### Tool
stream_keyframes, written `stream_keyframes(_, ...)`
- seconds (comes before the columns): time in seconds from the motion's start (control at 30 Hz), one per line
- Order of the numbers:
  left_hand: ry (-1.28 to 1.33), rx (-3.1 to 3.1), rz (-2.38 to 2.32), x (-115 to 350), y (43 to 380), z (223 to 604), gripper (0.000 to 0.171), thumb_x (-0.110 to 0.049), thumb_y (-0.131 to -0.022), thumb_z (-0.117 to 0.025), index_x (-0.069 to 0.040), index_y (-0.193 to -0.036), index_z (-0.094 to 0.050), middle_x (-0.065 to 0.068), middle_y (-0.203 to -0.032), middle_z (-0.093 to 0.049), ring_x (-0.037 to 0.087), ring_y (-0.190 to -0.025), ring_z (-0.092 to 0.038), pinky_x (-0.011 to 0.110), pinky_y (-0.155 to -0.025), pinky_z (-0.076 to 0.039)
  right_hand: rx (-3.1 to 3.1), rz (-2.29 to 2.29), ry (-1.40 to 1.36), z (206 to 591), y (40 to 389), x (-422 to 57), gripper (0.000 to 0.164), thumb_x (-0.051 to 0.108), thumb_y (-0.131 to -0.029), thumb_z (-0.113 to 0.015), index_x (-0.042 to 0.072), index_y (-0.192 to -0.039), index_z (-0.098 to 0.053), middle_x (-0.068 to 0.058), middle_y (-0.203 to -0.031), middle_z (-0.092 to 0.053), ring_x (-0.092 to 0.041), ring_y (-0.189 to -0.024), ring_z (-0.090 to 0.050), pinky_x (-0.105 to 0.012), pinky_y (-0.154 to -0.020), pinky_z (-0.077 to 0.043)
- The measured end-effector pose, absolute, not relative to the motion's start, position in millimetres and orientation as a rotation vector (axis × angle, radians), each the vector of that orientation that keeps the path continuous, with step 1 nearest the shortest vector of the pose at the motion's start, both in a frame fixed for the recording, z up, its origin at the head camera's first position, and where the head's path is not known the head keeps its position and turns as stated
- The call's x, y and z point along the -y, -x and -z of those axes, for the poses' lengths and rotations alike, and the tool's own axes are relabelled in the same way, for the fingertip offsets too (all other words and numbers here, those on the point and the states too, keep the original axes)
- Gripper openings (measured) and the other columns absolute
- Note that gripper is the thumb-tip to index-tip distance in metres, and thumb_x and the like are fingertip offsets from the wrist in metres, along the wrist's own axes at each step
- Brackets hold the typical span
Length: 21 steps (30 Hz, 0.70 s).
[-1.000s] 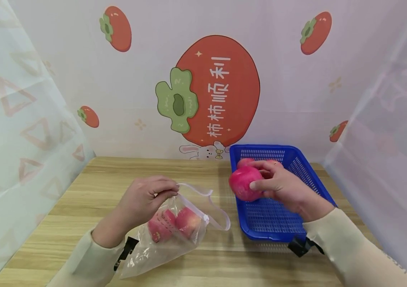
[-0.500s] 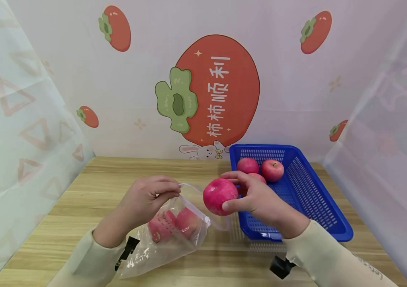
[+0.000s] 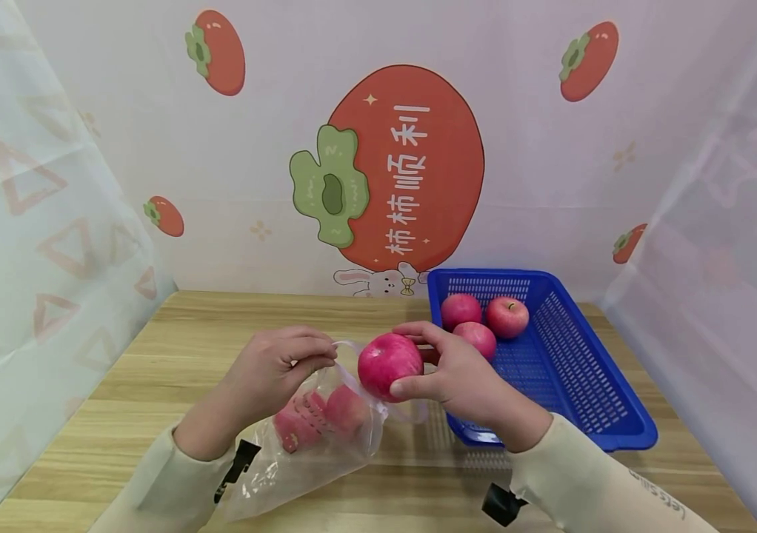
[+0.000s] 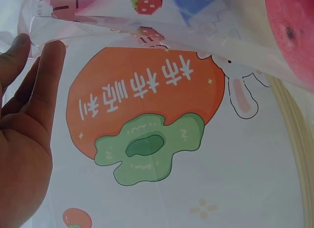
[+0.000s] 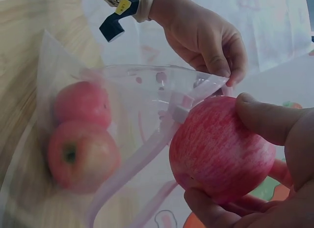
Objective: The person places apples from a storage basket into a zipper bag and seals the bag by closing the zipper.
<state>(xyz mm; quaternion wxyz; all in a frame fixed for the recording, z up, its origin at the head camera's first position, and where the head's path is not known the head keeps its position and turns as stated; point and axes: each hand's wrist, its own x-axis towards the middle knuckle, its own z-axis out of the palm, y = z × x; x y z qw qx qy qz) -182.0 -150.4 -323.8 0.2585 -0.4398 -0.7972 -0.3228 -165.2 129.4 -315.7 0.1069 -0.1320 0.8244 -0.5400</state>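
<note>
My left hand pinches the rim of a clear zip bag by its upper corner. Through the plastic, two red apples show, lying at the bottom of the bag; printing covers part of its side. In my right hand is a red apple, gripped between thumb and fingers. That apple is at the bag's mouth, close to the white slider, and hides part of the rim. In the left wrist view, the left fingertips hold the bag's edge.
A blue plastic basket stands at the right on the wooden table. Three apples sit in its far left corner. Behind the table hangs a printed cloth, with more cloth at both sides.
My right hand has carried the apple left, out from over the basket to the bag's mouth, uncovering the apples in the basket. My left hand has stayed on the bag's rim.
</note>
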Motion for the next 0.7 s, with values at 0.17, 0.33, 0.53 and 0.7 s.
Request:
stream_keyframes(0.17, 1.188, 2.179, 0.875, 150.2, 181.6, 323.5, 0.024, 0.005, -0.076, -0.082, -0.011, -0.093, -0.077, -0.005, -0.094, -0.071, 0.01, -0.085, -0.068, 0.023, -0.074, -0.055, -2.461, 1.565, 0.411, 315.9, 165.2, -124.0, 0.069, 0.028, -0.076, -0.089, 0.029, -0.136, -0.054, 0.002, -0.127, -0.058, -0.026, -0.115, -0.058, -0.042, -0.082, -0.057)
stream_keyframes(0.33, 1.199, 2.179, 0.885, 149.9, 181.9, 324.2, 0.024, 0.005, -0.076, -0.082, -0.012, -0.093, -0.077, -0.006, -0.094, -0.071, 0.01, -0.085, -0.067, 0.023, -0.074, -0.055, -2.51, 1.53, 0.437, 317.2, 165.1, -120.4, 0.071, 0.029, -0.076, -0.088, 0.028, -0.138, -0.053, 0.004, -0.128, -0.058, -0.025, -0.116, -0.058, -0.042, -0.082, -0.057)
stream_keyframes(0.53, 1.221, 2.172, 0.902, 149.5, 183.1, 326.0, 0.023, 0.005, -0.076, -0.081, -0.012, -0.091, -0.077, -0.006, -0.094, -0.07, 0.009, -0.084, -0.067, 0.02, -0.074, -0.054, -2.589, 1.484, 0.472, 319.3, 165.3, -115.5, 0.07, 0.03, -0.078, -0.088, 0.027, -0.138, -0.053, 0.001, -0.126, -0.059, -0.026, -0.115, -0.059, -0.042, -0.083, -0.057)
stream_keyframes(0.7, 1.221, 2.177, 0.899, 148.7, 183.8, 326.3, 0.021, 0.004, -0.077, -0.081, -0.011, -0.091, -0.078, -0.006, -0.095, -0.071, 0.009, -0.085, -0.068, 0.021, -0.074, -0.054, -2.621, 1.468, 0.51, 321.2, 165.2, -109.9, 0.067, 0.028, -0.08, -0.086, 0.024, -0.138, -0.053, -0.001, -0.125, -0.059, -0.027, -0.113, -0.06, -0.042, -0.082, -0.057)
